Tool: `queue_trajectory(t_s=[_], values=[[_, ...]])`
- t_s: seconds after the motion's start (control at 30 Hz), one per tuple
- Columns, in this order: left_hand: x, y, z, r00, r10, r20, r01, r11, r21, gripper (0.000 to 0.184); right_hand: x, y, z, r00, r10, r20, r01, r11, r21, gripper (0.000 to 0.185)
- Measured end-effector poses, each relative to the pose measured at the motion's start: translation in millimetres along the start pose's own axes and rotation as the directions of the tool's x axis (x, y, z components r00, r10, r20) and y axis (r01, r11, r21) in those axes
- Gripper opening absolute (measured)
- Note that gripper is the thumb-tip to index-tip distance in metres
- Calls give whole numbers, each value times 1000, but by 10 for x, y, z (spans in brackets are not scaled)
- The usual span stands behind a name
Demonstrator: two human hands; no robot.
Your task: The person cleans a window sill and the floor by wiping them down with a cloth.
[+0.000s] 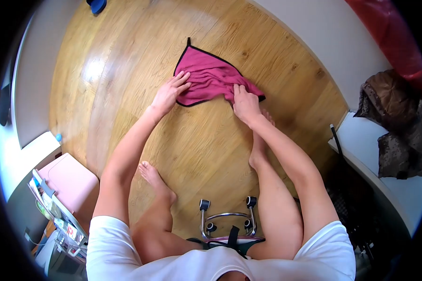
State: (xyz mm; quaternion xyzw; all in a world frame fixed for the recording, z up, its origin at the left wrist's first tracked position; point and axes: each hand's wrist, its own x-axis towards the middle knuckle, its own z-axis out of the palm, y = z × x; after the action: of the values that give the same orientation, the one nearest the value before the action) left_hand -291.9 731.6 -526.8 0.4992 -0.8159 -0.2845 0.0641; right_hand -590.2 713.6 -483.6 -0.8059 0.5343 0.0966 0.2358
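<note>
A magenta hand towel (210, 70) with black edging and a small black loop at its top corner lies creased on the wooden floor. My left hand (171, 92) rests on its left side, fingers stretched out over the fabric. At the lower right part of the towel, my right hand (245, 104) has its fingers close together on bunched fabric. The right thumb is hard to make out, and part of the lower edge is drawn up beside that hand.
Between my bare feet stands a small stool with casters (227, 216). A pink box (66, 181) is at the left, near cluttered shelving. On the right, brown clothing (396, 103) lies on a white surface (358, 136). A blue slipper (97, 5) sits far ahead.
</note>
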Motion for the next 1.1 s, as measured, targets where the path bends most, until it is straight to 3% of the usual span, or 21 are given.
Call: queue_trajectory(t_s=[0.13, 0.33, 0.5, 0.63, 0.73, 0.83, 0.97, 1.0, 1.1], values=[[-528, 94, 66, 996, -52, 68, 54, 998, -29, 60, -190, -113, 327, 984, -147, -96, 147, 989, -8, 29], [-1224, 474, 370, 995, -91, 30, 91, 995, -30, 57, -501, -186, 436, 974, -189, -124, 183, 982, -55, 26], [-1671, 814, 614, 994, -67, 85, 58, 993, 98, 54, -904, -255, 584, 974, -216, -63, 211, 974, -78, 21], [-1938, 1023, 836, 997, -47, 59, 35, 982, 188, 55, -1170, -352, 685, 988, -154, 5, 154, 977, -146, 22], [-2115, 1191, 959, 988, -5, 153, -47, 940, 337, 55, -1492, -395, 827, 993, -122, -6, 119, 981, -156, 24], [-2373, 1328, 1213, 987, 70, 148, -133, 869, 477, 46, -1961, -446, 1062, 998, -55, 13, 56, 989, -138, 27], [-2621, 1462, 1299, 911, 168, 376, -360, 769, 529, 45, -2639, -749, 1442, 989, 128, 68, -119, 985, -121, 30], [-2691, 1425, 1421, 933, 171, 315, -317, 806, 500, 44, -2785, -880, 1461, 971, 188, 147, -171, 978, -123, 34], [-2753, 1343, 1839, 974, 163, 155, -216, 865, 453, 41, -3103, -1026, 1651, 959, 234, 162, -217, 969, -119, 39]])
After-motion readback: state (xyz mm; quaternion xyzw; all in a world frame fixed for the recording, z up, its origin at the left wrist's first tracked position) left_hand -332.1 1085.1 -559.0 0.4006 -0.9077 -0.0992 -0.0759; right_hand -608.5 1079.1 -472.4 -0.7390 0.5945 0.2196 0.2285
